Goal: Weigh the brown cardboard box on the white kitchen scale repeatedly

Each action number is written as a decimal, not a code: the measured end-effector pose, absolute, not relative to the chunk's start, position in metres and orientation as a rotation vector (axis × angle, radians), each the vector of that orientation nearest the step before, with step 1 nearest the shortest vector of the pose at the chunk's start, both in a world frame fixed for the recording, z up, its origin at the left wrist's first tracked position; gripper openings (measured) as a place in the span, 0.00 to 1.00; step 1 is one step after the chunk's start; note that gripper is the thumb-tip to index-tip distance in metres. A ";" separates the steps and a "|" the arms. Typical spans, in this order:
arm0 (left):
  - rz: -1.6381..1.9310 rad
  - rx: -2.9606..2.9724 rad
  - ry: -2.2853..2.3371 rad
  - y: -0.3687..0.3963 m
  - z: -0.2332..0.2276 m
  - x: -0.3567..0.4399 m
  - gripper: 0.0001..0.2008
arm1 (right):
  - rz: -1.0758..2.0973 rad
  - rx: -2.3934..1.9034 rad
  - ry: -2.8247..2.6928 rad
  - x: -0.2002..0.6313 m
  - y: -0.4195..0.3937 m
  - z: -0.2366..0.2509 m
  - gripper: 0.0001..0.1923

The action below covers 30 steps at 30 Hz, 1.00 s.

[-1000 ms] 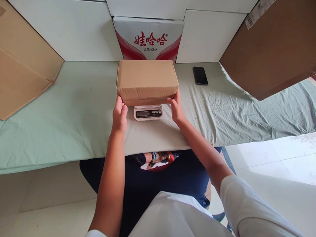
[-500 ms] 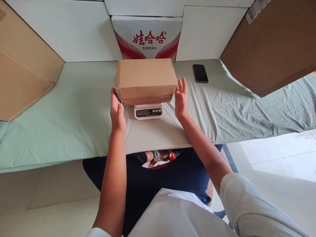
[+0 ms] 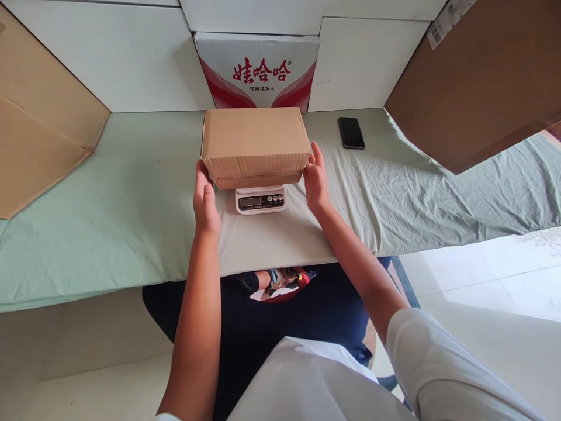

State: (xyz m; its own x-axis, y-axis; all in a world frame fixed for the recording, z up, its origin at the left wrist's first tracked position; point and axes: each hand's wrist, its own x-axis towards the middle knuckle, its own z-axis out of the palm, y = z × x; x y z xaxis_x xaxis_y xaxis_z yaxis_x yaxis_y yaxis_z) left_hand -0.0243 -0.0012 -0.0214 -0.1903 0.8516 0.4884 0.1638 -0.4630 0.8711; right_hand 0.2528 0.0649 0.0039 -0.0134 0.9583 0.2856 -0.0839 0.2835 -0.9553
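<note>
A brown cardboard box [image 3: 256,133] sits over a small white digital kitchen scale [image 3: 260,200], whose platform it hides. Below the box's front edge the scale's display and buttons show; I cannot read any digits. My left hand [image 3: 205,202] is against the box's left front corner, its fingers partly hidden behind the side. On the opposite side my right hand [image 3: 315,180] presses its bent fingers to the right front corner. Between them the two hands hold the box, which looks level.
Behind the box stands a white and red carton [image 3: 259,70] with Chinese lettering. A black phone [image 3: 351,133] lies to the right on the green cloth [image 3: 149,204]. Large cardboard boxes stand at the left [image 3: 39,117] and right [image 3: 477,88].
My right hand has moved inward onto the box's right side, and its fingers have bent against it. My left hand has closed in slightly. The whole view has shifted a little.
</note>
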 end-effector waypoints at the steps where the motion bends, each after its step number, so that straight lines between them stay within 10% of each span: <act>1: 1.691 1.557 1.187 -0.001 -0.021 -0.024 0.39 | 1.052 -0.923 -1.302 0.251 0.064 0.004 0.45; 14: 1.695 1.368 1.184 -0.012 0.003 -0.011 0.50 | 1.070 -0.804 -1.347 0.254 0.063 0.000 0.39; 30: 1.609 1.395 1.218 -0.011 -0.001 -0.015 0.40 | 1.029 -0.800 -1.386 0.241 0.044 0.019 0.30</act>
State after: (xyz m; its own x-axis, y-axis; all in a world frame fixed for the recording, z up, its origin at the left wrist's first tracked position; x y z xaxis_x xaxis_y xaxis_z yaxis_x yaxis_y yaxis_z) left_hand -0.0153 -0.0107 -0.0011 -0.1989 0.9170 0.3457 0.0840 -0.3355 0.9383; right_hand 0.2414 0.0442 0.0187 -0.0908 0.9174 0.3875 -0.1054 0.3781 -0.9197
